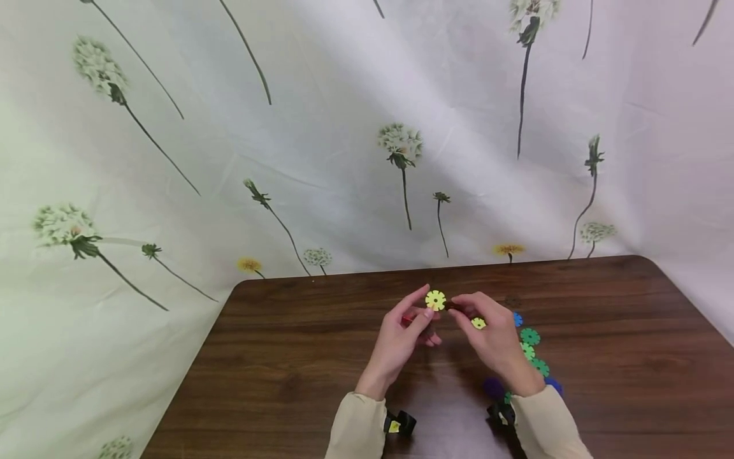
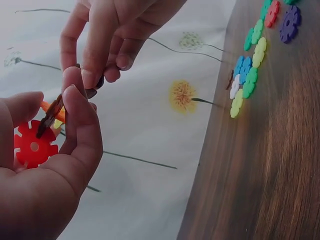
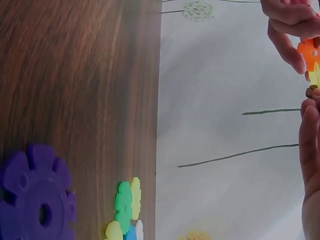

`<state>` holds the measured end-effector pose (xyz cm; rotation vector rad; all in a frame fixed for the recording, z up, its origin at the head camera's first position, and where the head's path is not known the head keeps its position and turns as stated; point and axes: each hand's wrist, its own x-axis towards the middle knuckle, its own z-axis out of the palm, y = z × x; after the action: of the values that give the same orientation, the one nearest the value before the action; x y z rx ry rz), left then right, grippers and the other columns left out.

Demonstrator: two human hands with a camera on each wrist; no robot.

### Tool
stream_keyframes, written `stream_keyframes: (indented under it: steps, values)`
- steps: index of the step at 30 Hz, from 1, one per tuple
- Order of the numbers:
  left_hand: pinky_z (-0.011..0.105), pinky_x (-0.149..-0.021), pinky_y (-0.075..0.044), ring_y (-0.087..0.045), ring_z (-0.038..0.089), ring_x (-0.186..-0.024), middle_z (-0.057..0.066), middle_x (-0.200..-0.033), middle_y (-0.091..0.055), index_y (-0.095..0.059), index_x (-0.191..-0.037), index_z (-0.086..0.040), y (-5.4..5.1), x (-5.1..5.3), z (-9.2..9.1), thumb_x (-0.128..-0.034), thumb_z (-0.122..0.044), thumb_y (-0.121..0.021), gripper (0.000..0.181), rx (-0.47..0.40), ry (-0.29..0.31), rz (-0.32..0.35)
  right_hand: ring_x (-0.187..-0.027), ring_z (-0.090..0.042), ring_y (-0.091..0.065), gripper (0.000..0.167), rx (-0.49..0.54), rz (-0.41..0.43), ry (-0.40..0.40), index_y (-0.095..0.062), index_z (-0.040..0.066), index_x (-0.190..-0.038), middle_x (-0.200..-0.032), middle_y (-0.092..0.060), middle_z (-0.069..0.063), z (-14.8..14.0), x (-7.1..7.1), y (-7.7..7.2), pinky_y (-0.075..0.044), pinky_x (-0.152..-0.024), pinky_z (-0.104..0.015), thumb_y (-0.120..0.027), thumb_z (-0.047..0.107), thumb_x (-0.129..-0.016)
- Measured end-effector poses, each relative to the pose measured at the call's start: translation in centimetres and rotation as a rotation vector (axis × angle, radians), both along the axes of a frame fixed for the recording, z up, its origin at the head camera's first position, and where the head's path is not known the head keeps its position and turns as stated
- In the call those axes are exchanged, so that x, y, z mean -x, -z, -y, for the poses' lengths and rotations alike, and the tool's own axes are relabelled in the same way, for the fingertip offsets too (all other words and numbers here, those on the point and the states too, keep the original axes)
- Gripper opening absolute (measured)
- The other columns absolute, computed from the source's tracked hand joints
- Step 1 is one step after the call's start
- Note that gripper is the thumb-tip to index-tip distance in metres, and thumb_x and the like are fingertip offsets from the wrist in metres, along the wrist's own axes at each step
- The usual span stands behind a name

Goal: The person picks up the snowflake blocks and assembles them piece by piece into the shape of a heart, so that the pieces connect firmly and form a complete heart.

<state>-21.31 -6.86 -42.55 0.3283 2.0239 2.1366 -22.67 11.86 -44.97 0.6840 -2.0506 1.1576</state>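
Observation:
Above the table, my left hand (image 1: 398, 335) holds a small assembly of notched plastic snowflake discs. A red disc (image 2: 35, 145), a brown disc (image 2: 49, 117) and an orange disc (image 3: 308, 54) are part of it. A yellow disc (image 1: 436, 300) faces the head camera between the two hands. My right hand (image 1: 497, 335) meets it from the right, pinching a dark brown disc (image 3: 312, 92) between thumb and fingers beside the yellow one. Fingers partly cover the pieces, so how the brown disc sits against the yellow one cannot be told.
On the wooden table (image 1: 287, 357), several loose discs lie around and beyond the right forearm, among them a green disc (image 1: 530, 336), a blue disc (image 1: 518, 319) and a large-looking purple disc (image 3: 37, 195). A dandelion-print cloth (image 1: 344, 127) hangs behind the table's far edge.

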Motion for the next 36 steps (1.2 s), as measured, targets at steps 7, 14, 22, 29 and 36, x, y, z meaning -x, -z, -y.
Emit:
stream_keyframes:
  steps: [7,14,22,29,36]
  values:
    - [0.026,-0.069,-0.056,-0.067,0.011,-0.066,0.019,-0.107,-0.066,-0.053,-0.138,-0.023,0.2,0.1,0.2,-0.0957,-0.023,-0.06,0.043,-0.017,0.015,-0.002,-0.069,-0.009,-0.064,0.028,0.012,-0.034,0.008,-0.071,0.004,-0.095,-0.084,-0.07,-0.003,0.4,-0.3,0.0,-0.05,-0.067,-0.01,-0.079,-0.008,-0.072]
    - [0.025,-0.069,-0.056,-0.066,0.011,-0.067,0.009,-0.1,-0.067,-0.053,-0.139,-0.021,0.3,0.2,0.3,-0.0951,-0.02,-0.061,0.044,-0.07,0.038,0.023,-0.065,-0.008,-0.062,0.028,0.032,-0.08,0.02,-0.073,0.003,-0.093,-0.08,-0.069,-0.003,0.8,-0.3,0.2,-0.049,-0.065,-0.009,-0.079,-0.011,-0.069]
    - [0.026,-0.071,-0.057,-0.066,0.01,-0.067,0.0,-0.096,-0.065,-0.052,-0.14,-0.017,0.2,0.1,0.4,-0.0944,-0.016,-0.062,0.046,-0.128,0.049,0.032,-0.064,-0.009,-0.061,0.026,0.05,-0.106,0.042,-0.074,0.002,-0.092,-0.078,-0.07,-0.004,1.3,-0.5,0.3,-0.049,-0.063,-0.01,-0.079,-0.01,-0.07]
    - [0.027,-0.074,-0.058,-0.069,0.01,-0.069,-0.004,-0.096,-0.071,-0.048,-0.143,-0.014,0.3,0.2,0.6,-0.0948,-0.018,-0.062,0.05,-0.172,0.087,0.061,-0.063,-0.008,-0.061,0.03,0.029,-0.119,0.072,-0.075,0.003,-0.091,-0.077,-0.07,-0.003,1.4,-0.7,0.0,-0.05,-0.061,-0.013,-0.08,-0.012,-0.066]
    - [0.025,-0.074,-0.058,-0.069,0.009,-0.068,-0.004,-0.096,-0.073,-0.047,-0.143,-0.009,0.4,0.1,0.8,-0.0946,-0.018,-0.062,0.051,-0.199,0.089,0.078,-0.064,-0.008,-0.061,0.025,0.043,-0.087,0.046,-0.075,0.003,-0.092,-0.079,-0.07,-0.003,1.5,-0.8,0.0,-0.049,-0.062,-0.009,-0.079,-0.01,-0.071]
